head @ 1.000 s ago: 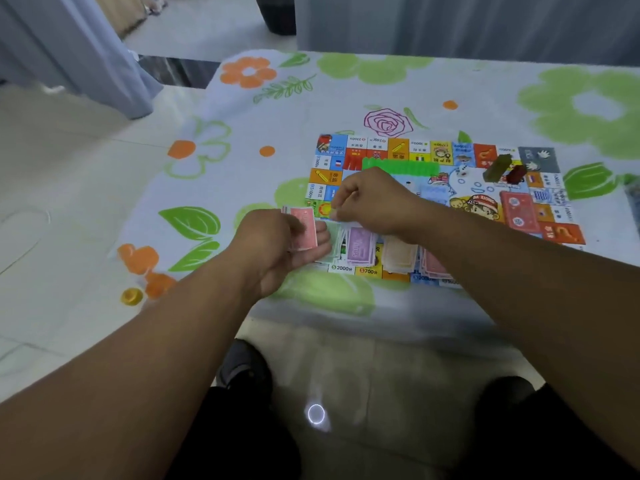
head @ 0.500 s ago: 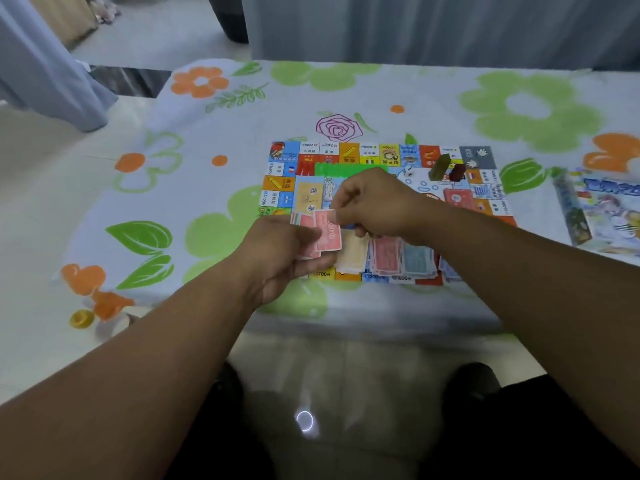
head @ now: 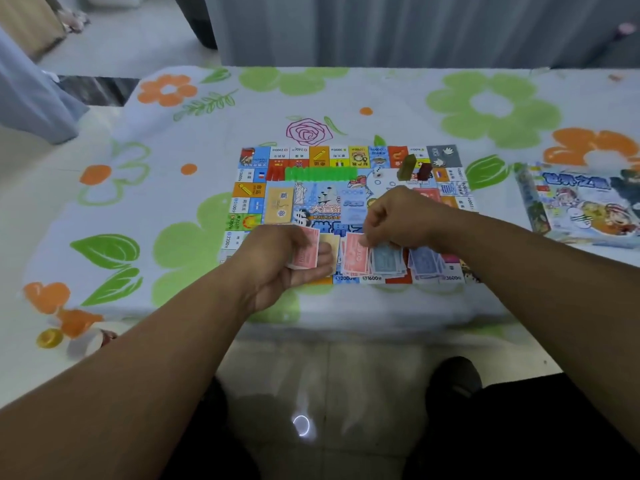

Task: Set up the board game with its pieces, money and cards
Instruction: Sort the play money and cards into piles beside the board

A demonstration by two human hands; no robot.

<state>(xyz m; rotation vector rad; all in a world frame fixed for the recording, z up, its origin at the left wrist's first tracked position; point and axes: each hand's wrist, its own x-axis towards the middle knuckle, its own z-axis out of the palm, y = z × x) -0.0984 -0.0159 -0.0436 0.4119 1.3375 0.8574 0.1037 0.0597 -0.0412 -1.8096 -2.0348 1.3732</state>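
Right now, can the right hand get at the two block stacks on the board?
Probably yes: the right hand sits just short of the olive stack and dark red stack, only open board between, though it pinches a red note.

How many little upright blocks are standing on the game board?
2: an olive-green block and a dark red block, side by side near the far right corner of the board. Others may be hidden.

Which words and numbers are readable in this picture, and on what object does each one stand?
"2000": near edge of the colourful rectangular paper game board.
"1600": same edge.
"3600": same edge.
"2200": left edge, sideways.
"大富": board centre; rest unclear.
Illustrated cardboard game box: title blurred.
Pink paper notes: print unreadable.
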